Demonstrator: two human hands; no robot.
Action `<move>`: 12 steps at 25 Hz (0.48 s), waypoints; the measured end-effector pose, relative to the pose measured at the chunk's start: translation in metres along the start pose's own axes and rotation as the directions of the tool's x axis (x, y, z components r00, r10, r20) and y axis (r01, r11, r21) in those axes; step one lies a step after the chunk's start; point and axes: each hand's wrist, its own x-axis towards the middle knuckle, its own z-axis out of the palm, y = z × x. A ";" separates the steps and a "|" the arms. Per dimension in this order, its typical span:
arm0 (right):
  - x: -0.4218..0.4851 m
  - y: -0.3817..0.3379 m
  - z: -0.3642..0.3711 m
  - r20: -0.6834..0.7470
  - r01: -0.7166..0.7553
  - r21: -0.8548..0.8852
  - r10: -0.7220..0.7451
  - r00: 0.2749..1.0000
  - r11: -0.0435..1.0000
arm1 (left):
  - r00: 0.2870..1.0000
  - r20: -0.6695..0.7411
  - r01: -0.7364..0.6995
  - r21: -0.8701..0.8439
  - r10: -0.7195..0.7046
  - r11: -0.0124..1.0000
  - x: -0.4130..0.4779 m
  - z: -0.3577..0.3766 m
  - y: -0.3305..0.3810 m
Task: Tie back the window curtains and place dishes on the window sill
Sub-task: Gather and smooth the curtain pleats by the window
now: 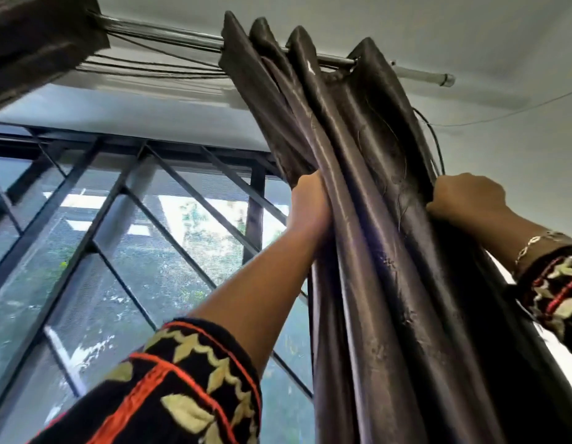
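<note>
the wide window with its black diagonal metal grille [118,219] fills my left side. the dark brown glossy satin curtain [374,251] hangs bunched at the window's right edge, its long folds running down from the thin silver metal rod [416,73] overhead. my 2 hands sit level, with the bundle between them. my left hand [310,200] has its fingers curled into the window-side folds, and my right hand [464,197] clutches the wall-side edge. neither is nearer, so i judge the next move is squeezing the folds together. no tie-back, sill or dishes are in view.
</note>
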 end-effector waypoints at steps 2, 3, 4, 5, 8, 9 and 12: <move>-0.001 -0.001 0.000 -0.015 -0.004 -0.016 0.004 1.000 1.000 | 0.998 0.038 -0.042 -0.059 0.044 0.997 -0.001 0.003 0.003; -0.001 -0.003 0.000 -0.025 -0.004 -0.017 0.003 1.000 1.000 | 0.999 0.023 -0.042 -0.076 0.044 0.996 -0.003 0.000 0.002; -0.002 -0.005 -0.001 -0.039 0.000 -0.013 -0.001 0.999 1.000 | 0.999 -0.014 -0.031 -0.091 0.030 0.995 -0.005 -0.007 -0.001; -0.003 -0.007 -0.003 -0.054 0.009 -0.003 -0.009 0.999 1.000 | 0.998 -0.057 -0.014 -0.110 0.008 0.994 -0.009 -0.017 -0.005; -0.007 -0.016 -0.011 -0.079 0.026 0.016 -0.024 0.997 1.000 | 0.986 -0.169 -0.009 -0.006 0.008 1.000 -0.027 -0.049 -0.014; -0.009 -0.020 -0.014 -0.085 0.024 0.021 -0.023 0.996 0.999 | 0.981 -0.187 -0.027 0.108 0.047 0.994 -0.036 -0.060 -0.016; -0.021 -0.029 -0.024 -0.121 0.007 0.019 -0.005 0.993 1.000 | 0.963 -0.235 -0.025 0.404 0.130 0.914 -0.065 -0.091 -0.026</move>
